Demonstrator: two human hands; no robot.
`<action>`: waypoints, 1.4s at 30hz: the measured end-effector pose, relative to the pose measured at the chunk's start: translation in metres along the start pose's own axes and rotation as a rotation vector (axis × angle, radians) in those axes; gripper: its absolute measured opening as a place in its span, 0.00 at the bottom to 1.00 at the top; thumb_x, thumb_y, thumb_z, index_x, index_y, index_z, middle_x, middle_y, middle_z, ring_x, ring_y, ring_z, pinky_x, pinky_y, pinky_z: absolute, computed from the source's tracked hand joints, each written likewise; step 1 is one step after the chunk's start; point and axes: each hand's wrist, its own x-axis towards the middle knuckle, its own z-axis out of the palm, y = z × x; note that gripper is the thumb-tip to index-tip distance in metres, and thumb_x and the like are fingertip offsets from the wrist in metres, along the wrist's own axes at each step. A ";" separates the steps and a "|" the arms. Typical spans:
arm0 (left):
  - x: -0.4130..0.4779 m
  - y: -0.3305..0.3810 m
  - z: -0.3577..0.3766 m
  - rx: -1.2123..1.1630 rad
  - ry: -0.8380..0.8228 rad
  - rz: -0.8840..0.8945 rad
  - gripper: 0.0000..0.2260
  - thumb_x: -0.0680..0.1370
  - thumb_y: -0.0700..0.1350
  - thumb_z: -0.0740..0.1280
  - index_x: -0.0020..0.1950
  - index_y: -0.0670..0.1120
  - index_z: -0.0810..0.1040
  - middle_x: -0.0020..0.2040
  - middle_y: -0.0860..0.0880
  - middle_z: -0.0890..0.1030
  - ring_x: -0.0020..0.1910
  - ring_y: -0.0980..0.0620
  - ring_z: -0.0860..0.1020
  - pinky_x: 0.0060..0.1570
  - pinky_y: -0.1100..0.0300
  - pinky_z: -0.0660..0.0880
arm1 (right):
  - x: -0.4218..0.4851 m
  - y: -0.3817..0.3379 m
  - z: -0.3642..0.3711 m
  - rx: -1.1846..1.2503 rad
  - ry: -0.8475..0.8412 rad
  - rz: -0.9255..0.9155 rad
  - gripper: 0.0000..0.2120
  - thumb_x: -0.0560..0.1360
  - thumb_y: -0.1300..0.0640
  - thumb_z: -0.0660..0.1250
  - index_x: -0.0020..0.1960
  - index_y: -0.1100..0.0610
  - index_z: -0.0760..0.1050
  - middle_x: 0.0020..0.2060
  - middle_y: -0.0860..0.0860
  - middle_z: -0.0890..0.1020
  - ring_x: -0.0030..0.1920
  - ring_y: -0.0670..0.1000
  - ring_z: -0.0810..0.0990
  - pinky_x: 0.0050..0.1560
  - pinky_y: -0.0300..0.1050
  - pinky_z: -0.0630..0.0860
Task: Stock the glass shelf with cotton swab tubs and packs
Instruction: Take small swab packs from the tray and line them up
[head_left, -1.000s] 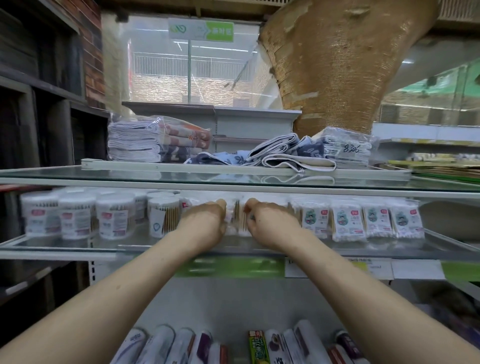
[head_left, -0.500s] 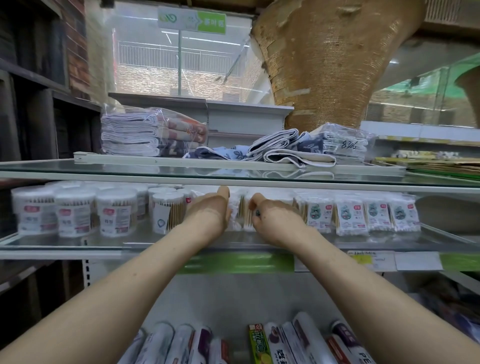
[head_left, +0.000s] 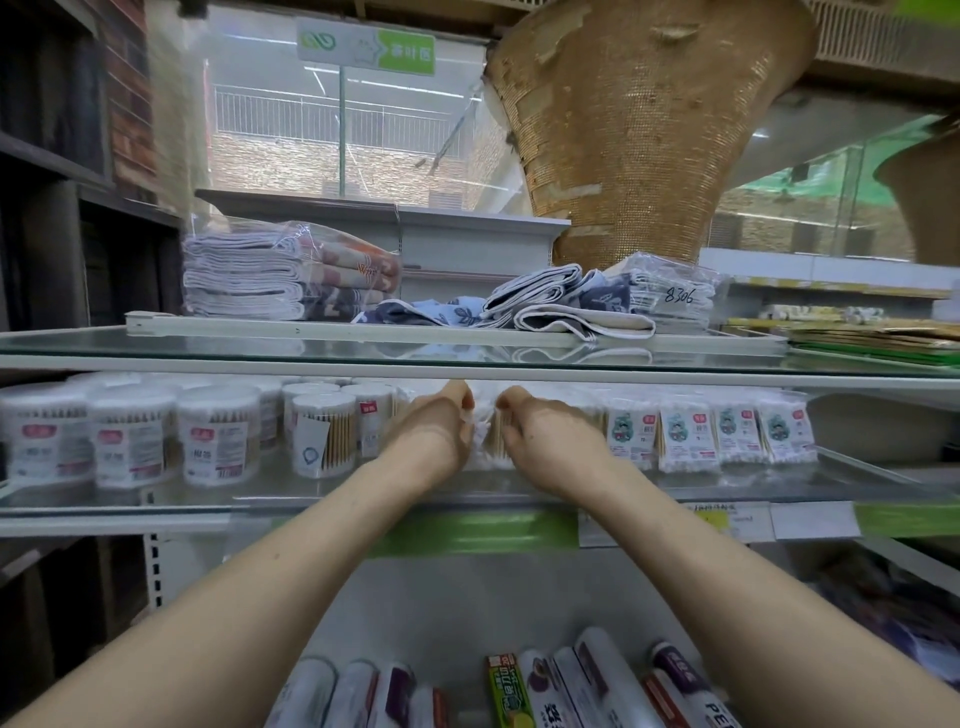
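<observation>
Left hand (head_left: 435, 434), right hand (head_left: 543, 441) grip swab pack (head_left: 485, 444); glass shelf (head_left: 124, 496) beneath

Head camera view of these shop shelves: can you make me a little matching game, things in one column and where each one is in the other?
Things
1. tubs
2. towels
3. rolls
4. middle pack

Places
A. on the top shelf
B. under both glass shelves
C. left end of the lower shelf
D. held between the left hand and right hand

Pairs: 1-C, 2-A, 3-B, 4-D
</observation>
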 end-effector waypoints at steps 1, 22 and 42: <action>-0.003 -0.002 -0.004 0.074 -0.004 0.033 0.09 0.80 0.47 0.59 0.59 0.56 0.68 0.55 0.48 0.79 0.51 0.45 0.77 0.49 0.56 0.73 | 0.001 -0.001 -0.001 0.012 0.024 0.001 0.18 0.80 0.53 0.56 0.69 0.51 0.65 0.54 0.56 0.80 0.55 0.60 0.78 0.50 0.49 0.73; -0.013 -0.016 -0.025 0.807 0.095 0.091 0.16 0.79 0.54 0.57 0.63 0.46 0.65 0.55 0.46 0.79 0.56 0.45 0.76 0.59 0.49 0.63 | 0.030 -0.026 -0.005 -0.182 -0.043 0.144 0.09 0.80 0.57 0.59 0.59 0.52 0.72 0.55 0.53 0.79 0.55 0.55 0.78 0.49 0.42 0.69; -0.012 -0.012 -0.028 0.716 0.133 0.096 0.14 0.78 0.45 0.63 0.63 0.44 0.69 0.57 0.44 0.77 0.56 0.43 0.76 0.43 0.56 0.66 | 0.031 -0.028 -0.001 -0.178 -0.042 0.090 0.11 0.78 0.59 0.61 0.60 0.54 0.74 0.55 0.54 0.80 0.51 0.57 0.77 0.49 0.44 0.72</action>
